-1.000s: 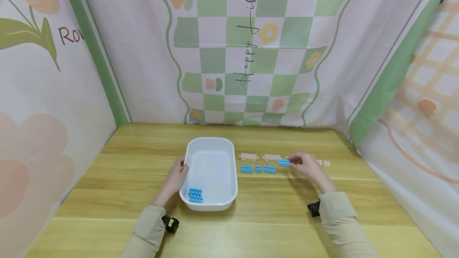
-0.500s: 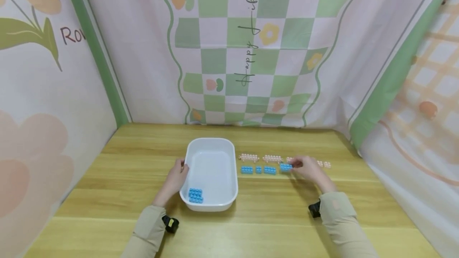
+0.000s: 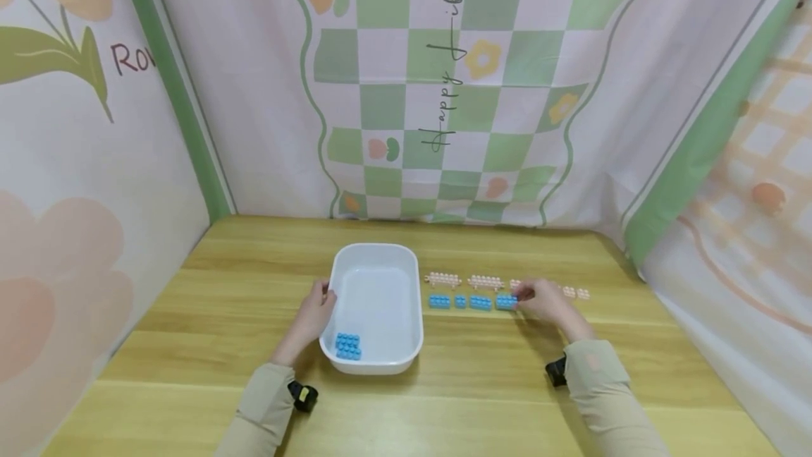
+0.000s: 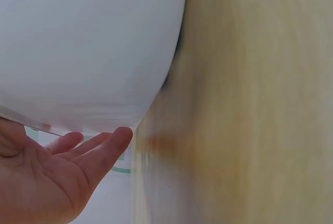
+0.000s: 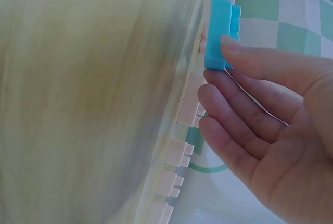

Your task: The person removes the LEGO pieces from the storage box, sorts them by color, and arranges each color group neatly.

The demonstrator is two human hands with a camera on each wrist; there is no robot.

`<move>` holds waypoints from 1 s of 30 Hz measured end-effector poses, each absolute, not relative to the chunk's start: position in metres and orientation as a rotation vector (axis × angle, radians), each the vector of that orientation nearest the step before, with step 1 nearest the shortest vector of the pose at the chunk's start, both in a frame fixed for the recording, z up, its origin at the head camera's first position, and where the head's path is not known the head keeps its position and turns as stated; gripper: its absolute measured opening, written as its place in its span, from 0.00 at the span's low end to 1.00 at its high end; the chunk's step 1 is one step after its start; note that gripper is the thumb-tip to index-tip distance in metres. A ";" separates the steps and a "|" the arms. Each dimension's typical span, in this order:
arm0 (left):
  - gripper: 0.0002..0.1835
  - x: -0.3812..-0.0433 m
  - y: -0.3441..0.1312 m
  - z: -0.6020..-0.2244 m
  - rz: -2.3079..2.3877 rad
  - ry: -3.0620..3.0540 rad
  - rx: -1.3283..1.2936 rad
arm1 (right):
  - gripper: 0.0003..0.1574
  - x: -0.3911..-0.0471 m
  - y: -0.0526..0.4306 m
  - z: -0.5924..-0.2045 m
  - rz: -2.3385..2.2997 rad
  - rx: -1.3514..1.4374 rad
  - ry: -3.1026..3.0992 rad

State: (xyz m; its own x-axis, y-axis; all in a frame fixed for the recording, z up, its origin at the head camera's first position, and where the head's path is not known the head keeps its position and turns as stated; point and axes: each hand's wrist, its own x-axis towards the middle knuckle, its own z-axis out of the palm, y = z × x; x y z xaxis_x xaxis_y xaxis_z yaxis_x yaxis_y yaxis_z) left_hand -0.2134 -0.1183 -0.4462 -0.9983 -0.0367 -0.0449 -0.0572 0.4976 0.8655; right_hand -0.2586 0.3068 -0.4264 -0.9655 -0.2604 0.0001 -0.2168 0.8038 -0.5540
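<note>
My left hand [image 3: 315,310] grips the left wall of a white plastic tub [image 3: 419,330], thumb at the rim and fingers along the outside, as the left wrist view shows. Stuck together in the tub's near left corner are blue building blocks [image 3: 348,346]. My right hand [image 3: 541,300] pinches the right end of a blue building block [image 5: 218,34] between thumb and fingers. This block is the rightmost of a row on the table; to its left lie other blue blocks, among them a small one [image 3: 460,302].
Behind the blue row runs a line of pale pink blocks [image 3: 486,281], partly hidden by my right hand. More pink blocks [image 5: 176,152] lie beside that hand. A patterned curtain [image 3: 438,182] hangs at the back edge of the wooden table [image 3: 469,400].
My right hand has brought the blue block nearer and lowered it into line with the other blue blocks. The left hand has stayed on the tub.
</note>
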 end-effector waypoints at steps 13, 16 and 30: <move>0.23 -0.213 -0.117 -0.446 1.571 2.700 -0.085 | 0.15 -0.262 0.308 -0.429 -0.847 -0.364 2.864; 0.22 -0.213 -0.117 -0.446 1.575 2.691 -0.084 | 0.15 -0.261 0.308 -0.429 -0.840 -0.359 2.863; 0.22 -0.212 -0.117 -0.444 1.576 2.690 -0.088 | 0.20 -0.265 0.309 -0.434 -0.851 -0.372 2.857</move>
State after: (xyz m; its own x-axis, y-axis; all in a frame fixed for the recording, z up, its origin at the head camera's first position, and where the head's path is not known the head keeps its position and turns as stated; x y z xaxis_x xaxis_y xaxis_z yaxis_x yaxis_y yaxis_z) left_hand -0.2120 -0.1173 -0.4444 -0.9982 -0.0373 -0.0479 -0.0600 0.4880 0.8708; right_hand -0.2653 0.3088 -0.4337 -0.9602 -0.2728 -0.0601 -0.1955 0.8097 -0.5533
